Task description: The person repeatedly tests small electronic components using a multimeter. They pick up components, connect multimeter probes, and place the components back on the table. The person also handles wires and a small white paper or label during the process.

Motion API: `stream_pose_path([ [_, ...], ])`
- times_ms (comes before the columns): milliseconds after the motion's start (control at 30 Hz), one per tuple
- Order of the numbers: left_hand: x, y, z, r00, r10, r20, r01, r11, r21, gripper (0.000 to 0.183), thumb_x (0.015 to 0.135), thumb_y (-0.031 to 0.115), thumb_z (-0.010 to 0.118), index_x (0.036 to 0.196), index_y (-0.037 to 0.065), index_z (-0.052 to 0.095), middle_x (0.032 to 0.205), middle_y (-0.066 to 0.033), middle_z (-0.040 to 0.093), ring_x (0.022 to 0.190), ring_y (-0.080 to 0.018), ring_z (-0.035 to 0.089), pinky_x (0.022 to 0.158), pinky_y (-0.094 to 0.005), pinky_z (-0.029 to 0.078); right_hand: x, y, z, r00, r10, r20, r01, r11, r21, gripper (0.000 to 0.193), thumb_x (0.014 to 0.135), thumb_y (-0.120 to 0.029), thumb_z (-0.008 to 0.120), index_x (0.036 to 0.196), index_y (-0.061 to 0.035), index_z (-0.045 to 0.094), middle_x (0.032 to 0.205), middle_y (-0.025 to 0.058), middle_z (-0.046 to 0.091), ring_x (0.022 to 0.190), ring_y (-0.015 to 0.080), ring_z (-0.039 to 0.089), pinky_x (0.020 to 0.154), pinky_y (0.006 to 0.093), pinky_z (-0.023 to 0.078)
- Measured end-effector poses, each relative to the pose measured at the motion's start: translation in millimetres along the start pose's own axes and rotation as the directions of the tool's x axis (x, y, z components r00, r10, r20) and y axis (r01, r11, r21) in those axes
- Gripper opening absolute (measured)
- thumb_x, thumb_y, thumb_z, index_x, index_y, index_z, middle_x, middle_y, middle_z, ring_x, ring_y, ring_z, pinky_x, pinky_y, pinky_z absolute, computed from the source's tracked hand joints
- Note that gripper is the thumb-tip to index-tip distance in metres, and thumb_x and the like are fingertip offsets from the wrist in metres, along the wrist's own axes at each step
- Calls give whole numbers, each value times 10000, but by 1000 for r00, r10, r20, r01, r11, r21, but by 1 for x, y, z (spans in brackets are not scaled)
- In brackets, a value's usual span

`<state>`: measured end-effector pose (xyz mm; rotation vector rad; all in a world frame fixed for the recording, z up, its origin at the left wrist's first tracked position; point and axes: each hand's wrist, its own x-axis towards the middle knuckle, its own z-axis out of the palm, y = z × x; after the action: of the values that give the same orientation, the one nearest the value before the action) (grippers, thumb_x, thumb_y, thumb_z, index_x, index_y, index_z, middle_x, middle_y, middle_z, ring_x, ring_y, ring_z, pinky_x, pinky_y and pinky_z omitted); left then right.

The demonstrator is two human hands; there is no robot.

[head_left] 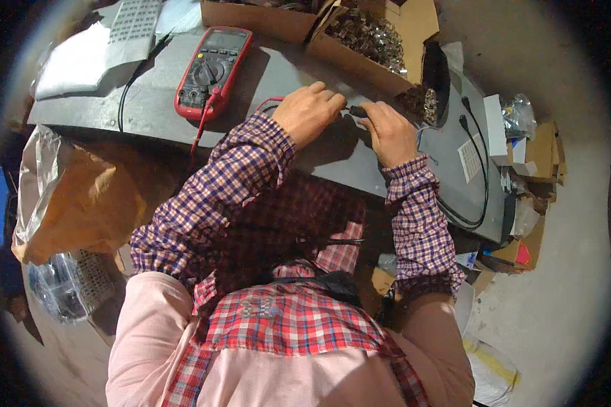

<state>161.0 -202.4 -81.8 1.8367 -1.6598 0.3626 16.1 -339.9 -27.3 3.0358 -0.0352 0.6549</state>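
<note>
A small black plug sat pinched between both hands above the grey desk, near its middle. It was short and dark, mostly hidden by fingers, so its shape was hard to make out. The left hand was curled closed around one end, with a red lead running out from under it. The right hand was closed on the other end. One red meter with a round dial lay to the left. Two open cardboard boxes of small metal parts stood at the far edge. One black cable looped at the right.
</note>
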Motion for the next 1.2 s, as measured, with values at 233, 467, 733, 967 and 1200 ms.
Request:
stream_pose_path([
  [233, 5, -8, -7, 995, -60, -75, 74, 977, 199, 183, 824, 138, 515, 987, 128, 598, 984, -68, 583, 990, -260, 520, 839, -407, 440, 16, 19, 21, 993, 65, 99, -65, 998, -8, 295, 854, -258, 604, 1094, -88, 583, 983, 85, 576, 959, 266, 547, 823, 392, 439],
  [467, 6, -18, -5, 964, -260, 60, 232, 928, 291, 316, 828, 196, 555, 1136, 216, 619, 1047, -89, 567, 1062, -289, 492, 905, -416, 409, 27, -5, 9, 837, 376, 397, -317, 925, -208, 466, 878, -287, 597, 1291, -115, 467, 1206, 143, 507, 1161, 304, 475, 962, 433, 399],
  [733, -75, 30, -107, 942, -161, -295, 204, 971, 122, 432, 765, 271, 692, 1174, 174, 591, 1129, -38, 597, 1110, -272, 488, 927, -424, 377, 16, -7, 3, 847, 388, 363, -299, 913, -278, 472, 868, -289, 614, 1279, -111, 464, 1171, 150, 521, 1130, 313, 494, 944, 440, 419],
  [967, -309, 19, -107, 247, -722, -646, 845, 487, -222, 351, 874, 150, 572, 1197, 24, 514, 1153, -156, 528, 1054, -293, 501, 953, -387, 379, 10, -66, -39, 1000, 14, 22, -9, 981, -193, 512, 786, -240, 688, 1251, -131, 506, 1105, 105, 547, 1022, 282, 535, 848, 402, 433],
  [1200, -378, 53, -52, -261, -831, 492, -15, -506, -862, 732, 910, 630, 331, 1278, 4, 427, 1091, -124, 564, 863, -197, 519, 764, -362, 422, 7, -136, -35, 977, -213, 2, 213, 977, 12, 456, 753, -196, 696, 1182, -124, 560, 1065, 98, 562, 1000, 282, 532, 836, 401, 429],
])
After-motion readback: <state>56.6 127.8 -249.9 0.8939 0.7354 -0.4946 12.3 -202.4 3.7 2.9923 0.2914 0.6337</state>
